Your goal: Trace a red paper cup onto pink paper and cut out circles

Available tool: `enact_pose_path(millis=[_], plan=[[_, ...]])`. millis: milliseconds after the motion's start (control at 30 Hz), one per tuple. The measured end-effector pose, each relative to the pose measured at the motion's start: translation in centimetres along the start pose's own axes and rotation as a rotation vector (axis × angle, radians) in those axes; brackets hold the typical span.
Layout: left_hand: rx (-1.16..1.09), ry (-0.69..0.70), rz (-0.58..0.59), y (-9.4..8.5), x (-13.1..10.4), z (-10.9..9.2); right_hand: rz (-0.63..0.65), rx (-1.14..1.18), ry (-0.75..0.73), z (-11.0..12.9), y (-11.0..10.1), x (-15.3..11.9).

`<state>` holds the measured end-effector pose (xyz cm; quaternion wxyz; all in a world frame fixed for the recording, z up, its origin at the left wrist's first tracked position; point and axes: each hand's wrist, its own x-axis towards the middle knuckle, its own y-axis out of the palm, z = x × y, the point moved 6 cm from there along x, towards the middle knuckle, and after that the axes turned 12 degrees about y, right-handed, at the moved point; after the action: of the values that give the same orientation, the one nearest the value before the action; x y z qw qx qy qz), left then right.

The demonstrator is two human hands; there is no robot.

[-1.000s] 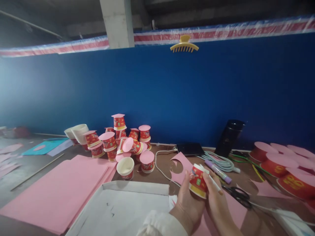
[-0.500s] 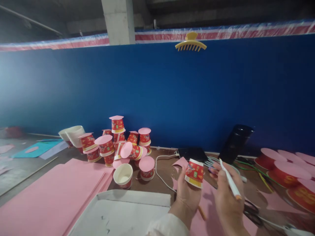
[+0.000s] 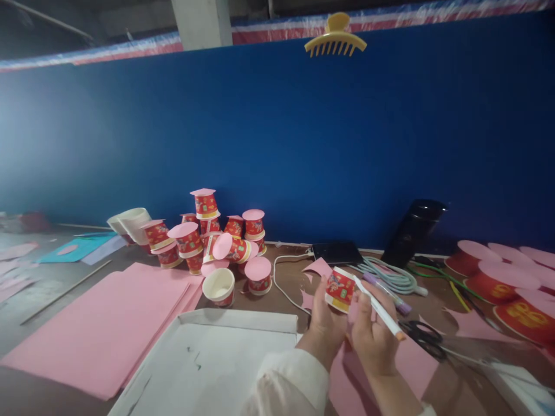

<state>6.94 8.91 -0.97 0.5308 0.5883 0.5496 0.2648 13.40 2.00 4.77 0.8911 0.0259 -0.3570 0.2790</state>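
Observation:
My left hand (image 3: 324, 326) is wrapped round a red paper cup (image 3: 339, 287) with a yellow band and a white rim. Between the fingers of my right hand (image 3: 373, 335) is a white marker (image 3: 380, 311) with an orange end. Its upper end is close beside the cup's right side; whether the two touch I cannot tell. Below both hands lies a pink paper sheet (image 3: 414, 361). Behind the right hand rests a purple pen (image 3: 390, 294).
Left of my hands stand stacked red cups with pink paper discs (image 3: 185, 237) and an open cup (image 3: 219, 287). Pink sheets (image 3: 87, 329) lie beside a white box lid (image 3: 217, 358). To the right are scissors (image 3: 422, 337), a coiled cable (image 3: 388, 274), a black bottle (image 3: 414, 234) and larger red tubs (image 3: 522, 315).
My right hand has moved left with the marker, up to the cup in my left hand. The purple pen and scissors show more fully. The whole view has tilted down slightly.

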Motion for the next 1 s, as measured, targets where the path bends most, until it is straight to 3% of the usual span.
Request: enact_pose_path(millis=[233,433,667,1000], plan=[[-0.072,-0.056,0.106,-0.3,0.3,0.7,0.02,-0.144,-0.029,-0.5,-0.1,0.2],[-0.047,-0.058,0.072,-0.5,0.4,0.8,0.022,-0.222,-0.158,0.9,-0.1,0.5],[0.012,-0.047,0.003,-1.1,0.4,1.2,0.023,-0.243,-0.188,0.9,-0.2,0.7],[-0.037,-0.066,0.024,-1.1,0.3,1.4,0.014,-0.24,-0.213,1.1,-0.2,0.8]])
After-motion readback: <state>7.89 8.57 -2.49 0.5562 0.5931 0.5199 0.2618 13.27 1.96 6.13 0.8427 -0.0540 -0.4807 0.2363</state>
